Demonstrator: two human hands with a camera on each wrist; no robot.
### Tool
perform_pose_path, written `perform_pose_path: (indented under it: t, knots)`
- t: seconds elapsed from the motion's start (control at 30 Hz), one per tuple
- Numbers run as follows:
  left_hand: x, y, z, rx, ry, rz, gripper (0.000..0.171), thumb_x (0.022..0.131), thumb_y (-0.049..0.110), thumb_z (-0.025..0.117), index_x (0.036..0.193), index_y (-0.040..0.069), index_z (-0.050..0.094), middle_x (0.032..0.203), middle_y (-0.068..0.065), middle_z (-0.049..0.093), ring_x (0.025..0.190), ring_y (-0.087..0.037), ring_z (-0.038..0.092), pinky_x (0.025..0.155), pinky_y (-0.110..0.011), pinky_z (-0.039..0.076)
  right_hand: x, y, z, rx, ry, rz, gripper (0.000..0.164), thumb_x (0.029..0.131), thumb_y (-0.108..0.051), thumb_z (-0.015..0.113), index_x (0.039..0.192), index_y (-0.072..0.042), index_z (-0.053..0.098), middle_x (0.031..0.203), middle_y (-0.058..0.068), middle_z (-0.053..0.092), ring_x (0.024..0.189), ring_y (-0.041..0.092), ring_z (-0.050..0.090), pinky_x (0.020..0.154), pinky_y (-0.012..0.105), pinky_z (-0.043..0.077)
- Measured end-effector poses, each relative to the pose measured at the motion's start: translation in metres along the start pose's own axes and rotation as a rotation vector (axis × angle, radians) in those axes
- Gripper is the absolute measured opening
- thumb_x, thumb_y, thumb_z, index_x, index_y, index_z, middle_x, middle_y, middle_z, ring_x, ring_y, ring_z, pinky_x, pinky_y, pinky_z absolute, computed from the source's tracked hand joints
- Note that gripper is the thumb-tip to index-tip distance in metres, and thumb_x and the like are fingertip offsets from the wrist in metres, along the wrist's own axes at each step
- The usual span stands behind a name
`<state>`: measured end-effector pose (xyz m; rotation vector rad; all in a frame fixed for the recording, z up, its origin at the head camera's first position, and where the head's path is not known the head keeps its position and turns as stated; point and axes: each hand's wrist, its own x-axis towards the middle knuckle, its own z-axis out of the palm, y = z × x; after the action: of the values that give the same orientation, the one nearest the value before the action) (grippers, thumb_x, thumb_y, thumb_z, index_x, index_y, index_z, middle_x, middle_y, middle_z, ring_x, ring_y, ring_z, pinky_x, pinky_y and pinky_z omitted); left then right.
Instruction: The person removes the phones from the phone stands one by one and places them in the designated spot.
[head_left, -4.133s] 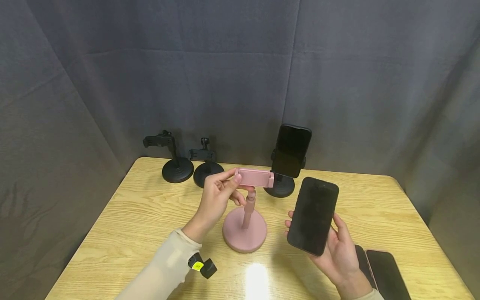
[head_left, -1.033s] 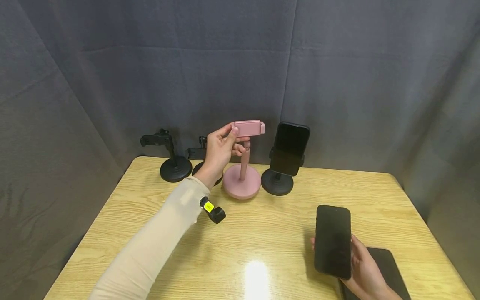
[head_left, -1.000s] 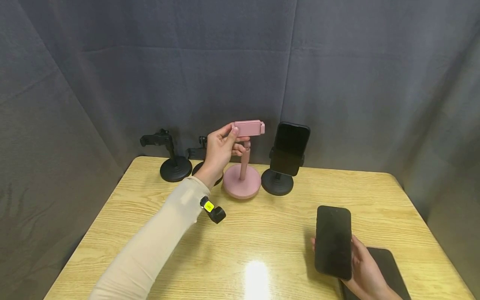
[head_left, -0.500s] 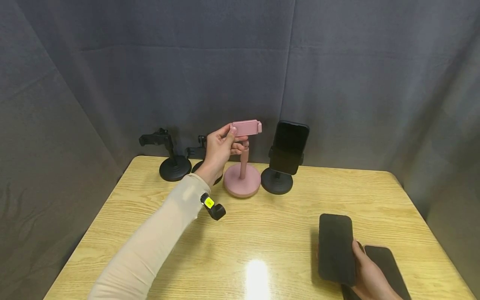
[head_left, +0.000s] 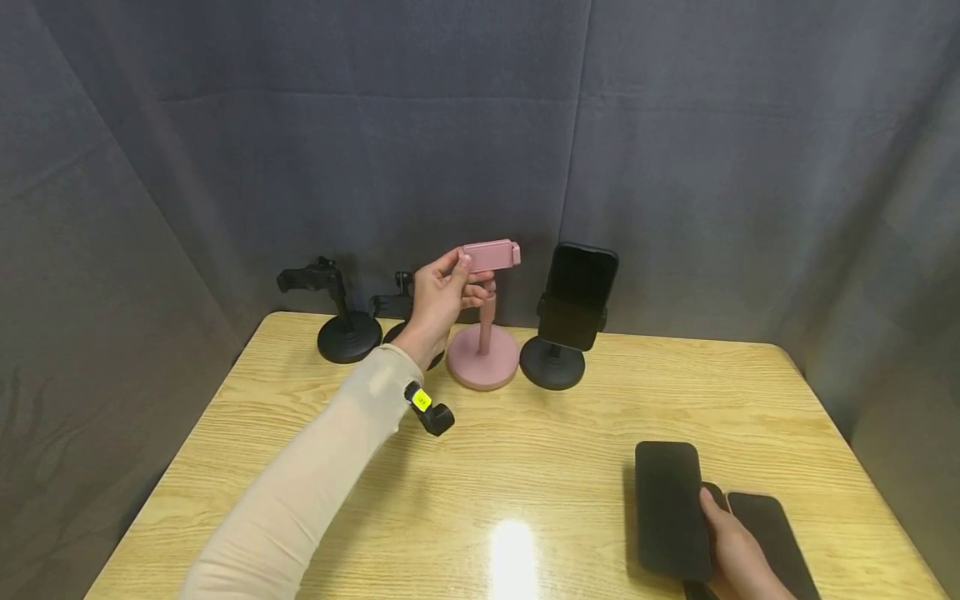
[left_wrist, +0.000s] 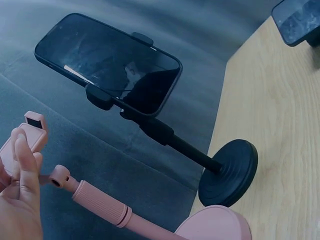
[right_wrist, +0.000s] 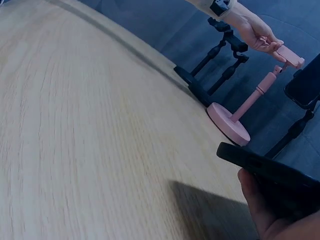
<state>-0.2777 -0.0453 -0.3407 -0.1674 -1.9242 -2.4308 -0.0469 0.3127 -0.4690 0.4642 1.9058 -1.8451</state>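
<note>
At the back of the table, my left hand (head_left: 442,293) pinches the clamp head of a pink phone stand (head_left: 482,357) between thumb and fingers. The stand's round base rests on the wood, and no phone is in its clamp. My right hand (head_left: 733,542) grips a black phone (head_left: 670,510) by its side at the front right, low over the table; in the right wrist view the phone (right_wrist: 270,172) is seen edge-on above its shadow. Two more phones lie beneath and beside that hand, one a dark phone (head_left: 772,533) with a pinkish edge.
Right of the pink stand, a black stand (head_left: 553,367) holds an upright black phone (head_left: 579,296). Two black stands without phones are on the left, one black stand (head_left: 349,337) in full view and another black stand (head_left: 393,305) partly behind my left hand. A grey curtain (head_left: 480,150) hangs behind the table.
Over four seconds, my left hand has moved the pink stand back into line with the black ones. My right hand has lowered its phone toward the front right, tilting it flatter.
</note>
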Motion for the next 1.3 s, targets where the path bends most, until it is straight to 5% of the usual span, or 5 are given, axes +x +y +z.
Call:
perform_pose_path:
  t: [0.23, 0.37, 0.73, 1.2, 1.3]
  knots:
    - [0.002, -0.001, -0.002, -0.012, 0.024, -0.007, 0.042, 0.105, 0.026, 0.052, 0.144, 0.008, 0.054, 0.114, -0.024, 0.073, 0.063, -0.004, 0.069, 0.064, -0.017, 0.059, -0.003, 0.002, -0.006, -0.023, -0.081, -0.058, 0.061, 0.110, -0.046, 0.009, 0.129, 0.001, 0.044, 0.104, -0.011, 0.068, 0.096, 0.007, 0.071, 0.089, 0.028, 0.060]
    - [0.003, -0.003, -0.001, -0.014, 0.026, -0.007, 0.043, 0.105, 0.026, 0.053, 0.144, 0.008, 0.053, 0.117, -0.026, 0.072, 0.062, -0.004, 0.069, 0.063, -0.017, 0.059, -0.004, 0.001, 0.000, -0.208, 0.080, -0.046, 0.078, 0.110, -0.047, 0.010, 0.138, 0.023, 0.027, 0.125, 0.023, 0.058, 0.111, 0.031, 0.067, 0.097, 0.041, 0.057]
    - [0.006, -0.004, 0.001, 0.058, 0.050, -0.026, 0.043, 0.107, 0.028, 0.048, 0.146, 0.011, 0.050, 0.123, -0.023, 0.070, 0.066, -0.005, 0.070, 0.064, -0.017, 0.059, -0.007, 0.004, 0.002, -0.261, 0.100, 0.041, 0.097, 0.108, -0.056, 0.019, 0.140, 0.030, -0.014, 0.146, 0.053, -0.021, 0.133, 0.075, -0.015, 0.106, 0.084, -0.001]
    - [0.006, 0.001, 0.002, 0.068, 0.042, -0.064, 0.045, 0.109, 0.028, 0.042, 0.151, 0.011, 0.041, 0.130, -0.026, 0.066, 0.065, -0.006, 0.069, 0.066, -0.019, 0.060, -0.003, 0.002, 0.004, -0.278, 0.033, 0.005, 0.081, 0.112, -0.045, 0.015, 0.130, 0.033, 0.028, 0.146, 0.053, 0.018, 0.137, 0.066, 0.026, 0.115, 0.073, 0.022]
    - [0.006, 0.002, 0.003, 0.062, 0.044, -0.066, 0.046, 0.109, 0.028, 0.041, 0.151, 0.010, 0.040, 0.129, -0.026, 0.066, 0.065, -0.006, 0.069, 0.066, -0.020, 0.060, -0.001, 0.000, 0.001, -0.321, 0.019, -0.014, 0.067, 0.112, -0.037, 0.020, 0.080, 0.010, 0.055, 0.082, 0.025, 0.065, 0.078, 0.033, 0.066, 0.111, 0.058, 0.044]
